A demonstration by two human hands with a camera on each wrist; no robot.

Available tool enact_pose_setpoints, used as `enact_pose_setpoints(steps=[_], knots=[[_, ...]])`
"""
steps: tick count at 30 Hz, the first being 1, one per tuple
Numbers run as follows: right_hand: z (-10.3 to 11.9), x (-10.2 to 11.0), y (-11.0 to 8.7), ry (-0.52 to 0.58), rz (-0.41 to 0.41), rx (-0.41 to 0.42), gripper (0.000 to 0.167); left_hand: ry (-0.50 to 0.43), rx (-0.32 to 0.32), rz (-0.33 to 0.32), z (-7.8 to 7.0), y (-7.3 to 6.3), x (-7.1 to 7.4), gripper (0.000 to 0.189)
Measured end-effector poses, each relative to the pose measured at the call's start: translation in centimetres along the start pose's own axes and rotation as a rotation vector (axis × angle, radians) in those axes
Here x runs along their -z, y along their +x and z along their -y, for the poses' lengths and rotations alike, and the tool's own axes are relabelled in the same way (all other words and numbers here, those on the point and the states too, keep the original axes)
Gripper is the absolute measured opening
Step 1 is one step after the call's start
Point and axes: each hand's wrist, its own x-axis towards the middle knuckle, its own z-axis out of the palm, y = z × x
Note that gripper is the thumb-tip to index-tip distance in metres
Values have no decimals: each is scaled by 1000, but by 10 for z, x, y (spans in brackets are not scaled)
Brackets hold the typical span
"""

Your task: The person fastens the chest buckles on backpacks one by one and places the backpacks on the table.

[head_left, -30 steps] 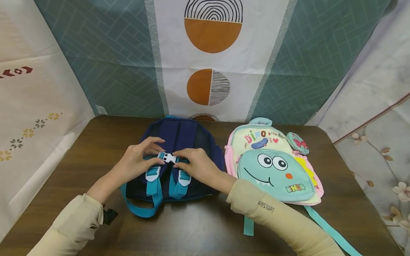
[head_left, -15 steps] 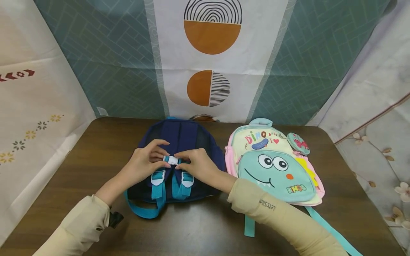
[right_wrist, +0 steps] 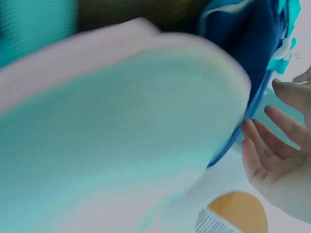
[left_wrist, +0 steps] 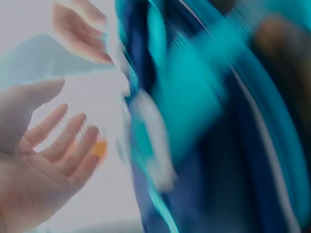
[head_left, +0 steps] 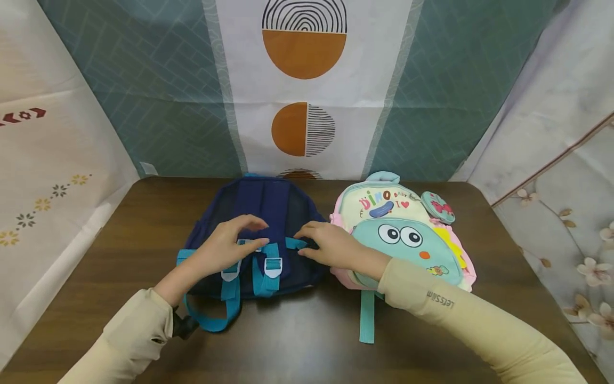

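Observation:
A navy backpack (head_left: 275,210) lies with its turquoise straps facing up. My left hand (head_left: 223,248) hovers over its straps, thumb and fingers apart, partly covering a white buckle (head_left: 242,241). In the left wrist view that hand (left_wrist: 53,165) is spread and holds nothing, beside a blurred white strap adjuster (left_wrist: 155,131). My right hand (head_left: 333,248) is at the backpack's right side, fingertips near a short turquoise strap (head_left: 295,243). Its fingers (right_wrist: 279,119) look loose with nothing between them in the right wrist view.
A dinosaur-face backpack (head_left: 384,229) in mint, cream and pink lies to the right, partly under my right forearm. Its mint strap (head_left: 366,317) hangs toward the front of the brown table (head_left: 297,341). Patterned cloth (head_left: 307,90) hangs behind the table.
Both hands were pinching the white buckle's two sides, and its halves came together. Now the hands have let go and parted, the right one moving rightward over the dinosaur backpack's edge.

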Motion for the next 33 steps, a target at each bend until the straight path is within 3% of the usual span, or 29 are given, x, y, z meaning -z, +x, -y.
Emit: enact_pose_setpoints(steps=[3,8,12,17,22,26,30,33], knots=[[-13,9,-22,-41,-3,-6,34,-22,-17,59,-26,10,-18,34],[-32,19,-58,-121,-27,33,34,9,-103,188,-60,30,-56,38],[-43,21,-82,-175,-49,71,40,72,-165,272,-75,44,-83,47],[-54,16,-113,-198,-32,41,59,225,-214,285,-90,49,-107,61],[-64,2,-133,-304,-68,72,77,339,-207,240,-97,49,-122,66],[-62,-11,-132,-426,-149,178,67,387,-214,201,-94,49,-126,62],[-59,-9,-132,-487,-236,271,57,351,-228,195,-92,49,-125,61],[-61,1,-135,-441,-338,265,50,252,-203,219,-93,47,-122,68]])
